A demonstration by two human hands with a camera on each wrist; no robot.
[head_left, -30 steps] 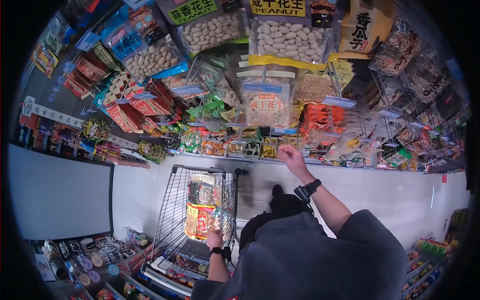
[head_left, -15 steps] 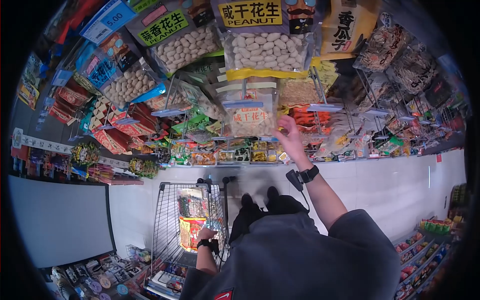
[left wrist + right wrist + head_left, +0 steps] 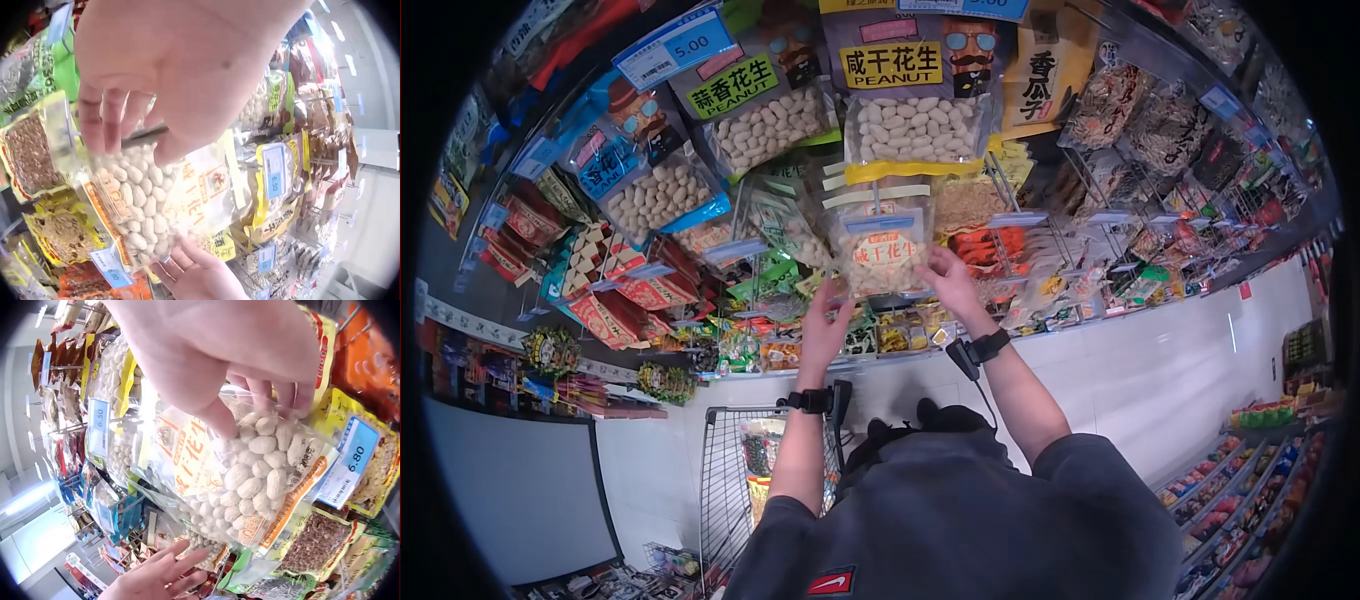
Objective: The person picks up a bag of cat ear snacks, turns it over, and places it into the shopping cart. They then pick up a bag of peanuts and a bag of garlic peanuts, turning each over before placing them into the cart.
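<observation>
Peanut bag [image 3: 887, 252] hung on peg, gripped both sides: left hand [image 3: 824, 325] and right hand [image 3: 945, 282], fingers curled on edges; best lifted level, slid straight off hook

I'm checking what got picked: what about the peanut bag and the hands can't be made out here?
- Peanut bag, head view: label print too small.
- Its hook, left wrist view: hidden by the left hand.
- Bag top, right wrist view: covered by the right hand.
- Shopping cart contents: mostly behind the arm.
</observation>
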